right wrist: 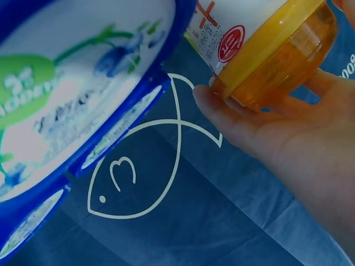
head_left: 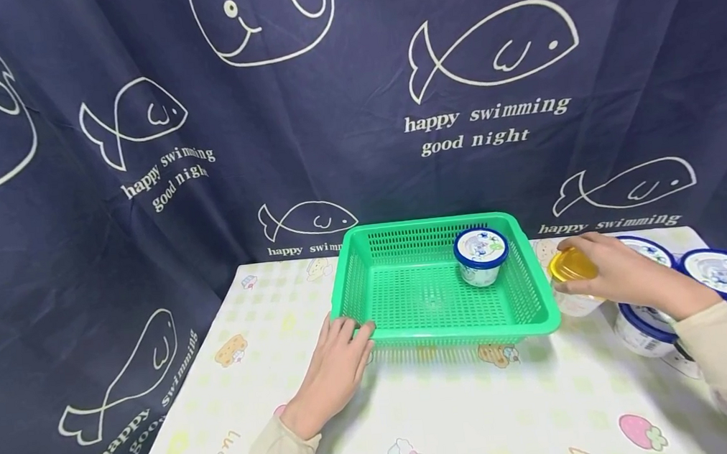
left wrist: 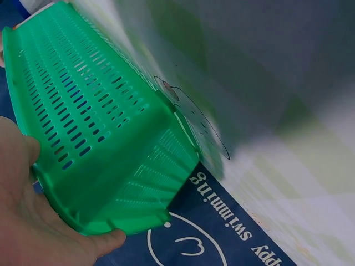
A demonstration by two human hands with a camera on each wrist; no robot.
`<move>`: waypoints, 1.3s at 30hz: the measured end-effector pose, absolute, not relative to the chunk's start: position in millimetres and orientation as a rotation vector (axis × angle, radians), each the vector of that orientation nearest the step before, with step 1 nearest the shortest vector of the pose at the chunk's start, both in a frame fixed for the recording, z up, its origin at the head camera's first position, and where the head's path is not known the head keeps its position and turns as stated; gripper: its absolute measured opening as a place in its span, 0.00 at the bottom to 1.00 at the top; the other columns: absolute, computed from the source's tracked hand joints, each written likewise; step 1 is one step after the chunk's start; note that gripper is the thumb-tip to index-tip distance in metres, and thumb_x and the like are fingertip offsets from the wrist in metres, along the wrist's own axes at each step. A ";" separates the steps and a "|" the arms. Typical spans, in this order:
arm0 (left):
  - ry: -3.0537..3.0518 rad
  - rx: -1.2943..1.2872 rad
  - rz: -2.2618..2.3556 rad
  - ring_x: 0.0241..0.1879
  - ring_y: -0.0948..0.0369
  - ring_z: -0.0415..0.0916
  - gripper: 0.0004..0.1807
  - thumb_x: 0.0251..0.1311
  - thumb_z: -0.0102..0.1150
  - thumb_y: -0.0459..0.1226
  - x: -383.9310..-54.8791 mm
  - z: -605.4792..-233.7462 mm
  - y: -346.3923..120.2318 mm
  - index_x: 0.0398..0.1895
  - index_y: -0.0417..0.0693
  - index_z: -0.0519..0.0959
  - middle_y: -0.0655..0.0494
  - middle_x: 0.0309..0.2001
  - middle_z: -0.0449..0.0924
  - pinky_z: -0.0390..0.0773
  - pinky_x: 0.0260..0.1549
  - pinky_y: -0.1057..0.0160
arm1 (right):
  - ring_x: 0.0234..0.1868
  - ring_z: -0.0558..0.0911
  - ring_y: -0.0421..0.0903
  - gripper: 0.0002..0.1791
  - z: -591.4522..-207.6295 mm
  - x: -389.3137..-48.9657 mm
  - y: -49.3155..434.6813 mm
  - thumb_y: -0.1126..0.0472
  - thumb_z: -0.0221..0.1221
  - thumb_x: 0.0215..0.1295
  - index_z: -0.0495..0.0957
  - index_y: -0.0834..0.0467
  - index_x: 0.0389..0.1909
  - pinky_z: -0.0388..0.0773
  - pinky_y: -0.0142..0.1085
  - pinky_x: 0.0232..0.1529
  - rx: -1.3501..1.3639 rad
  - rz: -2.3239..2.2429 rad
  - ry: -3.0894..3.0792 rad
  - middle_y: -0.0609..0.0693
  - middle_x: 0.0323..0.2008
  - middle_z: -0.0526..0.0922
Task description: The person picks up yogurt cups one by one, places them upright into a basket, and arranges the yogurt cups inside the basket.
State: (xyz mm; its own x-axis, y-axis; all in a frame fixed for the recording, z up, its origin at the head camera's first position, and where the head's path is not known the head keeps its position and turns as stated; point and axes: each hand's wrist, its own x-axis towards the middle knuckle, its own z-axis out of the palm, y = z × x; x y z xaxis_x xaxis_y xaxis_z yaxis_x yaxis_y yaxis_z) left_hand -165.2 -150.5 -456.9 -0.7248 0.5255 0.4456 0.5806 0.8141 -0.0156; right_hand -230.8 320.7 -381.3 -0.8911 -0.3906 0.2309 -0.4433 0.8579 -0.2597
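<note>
A green plastic basket [head_left: 434,335] stands at the back middle of the table. Inside it, toward the right, is a white tub with a blue lid [head_left: 481,247]. My left hand [head_left: 330,365] grips the basket's front left corner, as the left wrist view shows with fingers and thumb about the rim. Just right of the basket, my right hand [head_left: 620,271] holds a jar with a yellow-orange see-through lid [right wrist: 283,61] by that lid. The jar's white body carries a printed label with a red round mark. Whether the jar touches the table cannot be told.
Several blue-lidded white tubs [head_left: 726,276] are grouped at the table's right side, close to my right wrist and sleeve. A dark blue curtain [head_left: 353,112] with white fish drawings hangs behind the table. A patterned light cloth [head_left: 484,418] covers the tabletop.
</note>
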 end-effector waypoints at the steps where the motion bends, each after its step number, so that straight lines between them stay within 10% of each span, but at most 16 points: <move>1: -2.564 -0.825 -0.169 0.54 0.53 0.70 0.18 0.79 0.36 0.45 -165.3 -456.9 -150.6 0.61 0.52 0.73 0.55 0.48 0.75 0.57 0.68 0.38 | 0.41 0.78 0.57 0.37 -379.9 -231.2 321.3 0.46 0.76 0.49 0.75 0.64 0.53 0.77 0.52 0.39 0.647 0.454 -2.851 0.66 0.47 0.78; 14: -2.592 -0.819 -0.171 0.55 0.54 0.69 0.19 0.80 0.33 0.46 -164.5 -456.2 -150.8 0.61 0.54 0.72 0.56 0.48 0.75 0.54 0.70 0.40 | 0.54 0.67 0.73 0.42 -358.4 -224.5 317.7 0.45 0.74 0.53 0.70 0.67 0.60 0.71 0.69 0.48 0.555 0.425 -2.908 0.75 0.59 0.67; 39: -2.543 -0.825 -0.201 0.53 0.54 0.69 0.18 0.79 0.34 0.45 -167.5 -457.1 -150.3 0.59 0.53 0.73 0.56 0.46 0.75 0.57 0.68 0.40 | 0.51 0.69 0.71 0.39 -319.2 -225.4 298.4 0.51 0.77 0.47 0.74 0.65 0.57 0.69 0.64 0.46 0.585 0.414 -2.739 0.72 0.55 0.71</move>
